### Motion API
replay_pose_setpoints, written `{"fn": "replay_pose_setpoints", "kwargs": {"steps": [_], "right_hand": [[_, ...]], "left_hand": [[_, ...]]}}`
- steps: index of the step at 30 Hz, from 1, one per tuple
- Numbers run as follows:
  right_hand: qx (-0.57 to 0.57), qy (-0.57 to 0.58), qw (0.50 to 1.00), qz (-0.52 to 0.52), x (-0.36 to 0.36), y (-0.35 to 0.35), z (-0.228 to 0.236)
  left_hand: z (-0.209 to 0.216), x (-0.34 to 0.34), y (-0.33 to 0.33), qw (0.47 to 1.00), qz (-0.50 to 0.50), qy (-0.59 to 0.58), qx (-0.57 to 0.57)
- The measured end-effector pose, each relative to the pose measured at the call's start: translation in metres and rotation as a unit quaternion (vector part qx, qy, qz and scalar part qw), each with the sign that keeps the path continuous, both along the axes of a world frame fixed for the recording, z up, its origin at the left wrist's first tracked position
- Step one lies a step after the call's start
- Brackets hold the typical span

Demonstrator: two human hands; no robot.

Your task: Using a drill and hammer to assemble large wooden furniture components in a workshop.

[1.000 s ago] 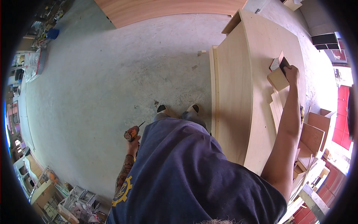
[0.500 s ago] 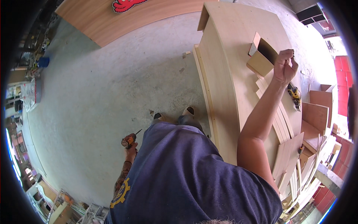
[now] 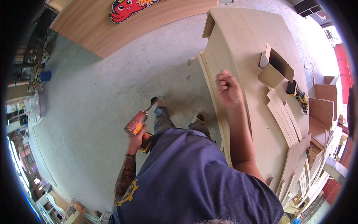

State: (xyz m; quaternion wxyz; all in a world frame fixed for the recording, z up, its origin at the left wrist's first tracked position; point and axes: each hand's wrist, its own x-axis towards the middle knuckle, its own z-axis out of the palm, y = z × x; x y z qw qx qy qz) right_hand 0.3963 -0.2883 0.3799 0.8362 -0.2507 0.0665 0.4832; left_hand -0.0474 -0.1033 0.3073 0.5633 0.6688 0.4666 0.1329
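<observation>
Two hands are busy: your left hand grips an orange cordless drill, its bit pointing away over the concrete floor. Your right hand is clenched into a fist above the plywood cabinet; beyond it lies an open cardboard box.

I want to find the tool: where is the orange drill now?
In the head view the orange drill is left of centre, gripped in the left hand over the concrete floor, beside the person's shoes.

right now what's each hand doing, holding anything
Left hand: closed on the orange drill.
Right hand: closed in a fist above the wooden panel; cannot tell if it holds anything.
</observation>
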Motion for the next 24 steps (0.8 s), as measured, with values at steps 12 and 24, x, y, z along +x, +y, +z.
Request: {"fn": "replay_pose_setpoints", "kwargs": {"steps": [12, 24], "right_hand": [[-0.143, 0.024, 0.988, -0.053, -0.084, 0.149, -0.097], [-0.239, 0.067, 0.969, -0.006, -0.053, 0.187, -0.224]], "left_hand": [[0.041, 0.132, 0.187, 0.945, -0.264, -0.117, -0.154], [-0.084, 0.171, 0.231, 0.926, -0.230, -0.033, -0.299]]}}
